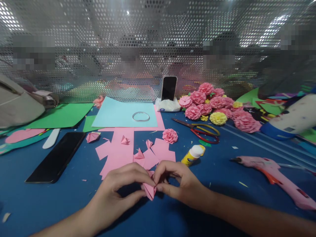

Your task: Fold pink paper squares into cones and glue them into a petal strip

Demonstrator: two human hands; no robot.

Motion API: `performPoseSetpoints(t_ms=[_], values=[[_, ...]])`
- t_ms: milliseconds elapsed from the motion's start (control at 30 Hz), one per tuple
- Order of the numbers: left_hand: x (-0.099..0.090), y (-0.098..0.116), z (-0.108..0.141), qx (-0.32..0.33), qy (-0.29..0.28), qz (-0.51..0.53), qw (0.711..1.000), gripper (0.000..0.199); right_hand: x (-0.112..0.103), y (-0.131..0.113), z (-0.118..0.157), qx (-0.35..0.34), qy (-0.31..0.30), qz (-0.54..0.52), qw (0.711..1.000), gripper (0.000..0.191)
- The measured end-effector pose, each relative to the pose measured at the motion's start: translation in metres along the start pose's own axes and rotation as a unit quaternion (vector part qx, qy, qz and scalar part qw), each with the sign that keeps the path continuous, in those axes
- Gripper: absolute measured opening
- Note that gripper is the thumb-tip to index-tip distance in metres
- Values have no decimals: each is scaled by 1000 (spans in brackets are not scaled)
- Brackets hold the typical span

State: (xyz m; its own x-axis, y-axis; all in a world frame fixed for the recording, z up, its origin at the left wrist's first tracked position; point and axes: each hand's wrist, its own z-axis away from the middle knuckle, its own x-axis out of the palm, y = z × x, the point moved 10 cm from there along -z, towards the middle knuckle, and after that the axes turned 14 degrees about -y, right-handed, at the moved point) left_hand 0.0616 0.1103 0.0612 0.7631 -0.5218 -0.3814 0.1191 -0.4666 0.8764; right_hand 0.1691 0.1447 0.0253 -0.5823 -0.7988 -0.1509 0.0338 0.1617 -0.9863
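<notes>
Between my two hands is a small folded piece of pink paper [149, 191], its point toward me. My left hand [123, 184] pinches it from the left with thumb and forefinger. From the right, my right hand [179, 182] grips its edge between thumb and fingertip. Just beyond lie cut pink paper squares [161, 149] and a few small folded pink pieces, one folded piece [139, 154] being close to my left fingers. A yellow glue stick [192, 155] with a white cap lies behind my right hand.
Scissors [197, 128], paper flowers [206, 102] and a pink glue gun [274, 177] lie to the right. At left are a dark phone [56, 158] and green paper [61, 115]. A bangle [141, 116] rests on light blue paper [118, 113]; a phone [169, 88] stands before a perforated metal screen [103, 49].
</notes>
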Motion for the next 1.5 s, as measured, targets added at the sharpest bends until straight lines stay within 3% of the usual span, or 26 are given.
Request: performPoseSetpoints(t_ms=[200, 367, 600, 1167, 1500], values=[[5, -19, -2, -54, -34, 143, 988, 26, -6, 0, 2, 2, 29, -9, 1000, 11], [-1, -29, -1, -70, -3, 185, 980, 17, -5, 0, 2, 6, 21, -14, 1000, 9], [10, -53, 1, -100, 4, 363, 926, 8, -3, -1, 1, 5, 17, -12, 1000, 7], [3, -44, 3, -76, 0, 295, 952, 15, 2, -8, 6, -22, 17, 52, 998, 7], [5, -35, -1, -73, -28, 216, 973, 6, 3, -17, 8, -63, 19, 73, 995, 9]])
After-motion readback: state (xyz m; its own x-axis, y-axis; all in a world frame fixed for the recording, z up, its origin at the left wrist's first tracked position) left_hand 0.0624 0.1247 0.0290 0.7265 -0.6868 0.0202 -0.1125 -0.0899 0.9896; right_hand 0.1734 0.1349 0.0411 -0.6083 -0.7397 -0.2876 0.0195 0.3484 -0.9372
